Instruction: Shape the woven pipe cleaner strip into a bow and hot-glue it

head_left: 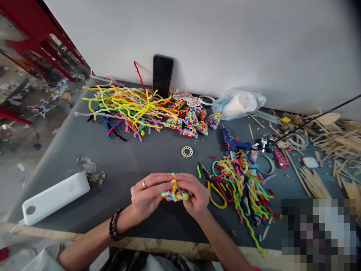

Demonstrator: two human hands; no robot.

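Between my two hands, near the table's front edge, is a small multicoloured pipe-cleaner pyramid (175,192), its ridge pointing up. My left hand (150,192), with a ring and a beaded bracelet, pinches it from the left. From the other side my right hand (195,194) grips it, fingertips meeting the left ones at the top. Both thumbs are partly hidden. Scissors (217,194) with yellow and red handles lie just right of my right hand, beside a heap of cut pipe cleaners (244,184). A short green piece (199,172) lies near the blades.
Long pipe cleaners (124,101) and several similar pyramids (191,116) lie at the back. A phone (163,73) leans on the wall. A blue glue gun (234,142), a white roll in plastic (241,105) and wooden sticks (338,139) are rightward; a white power bank (56,197) is left.
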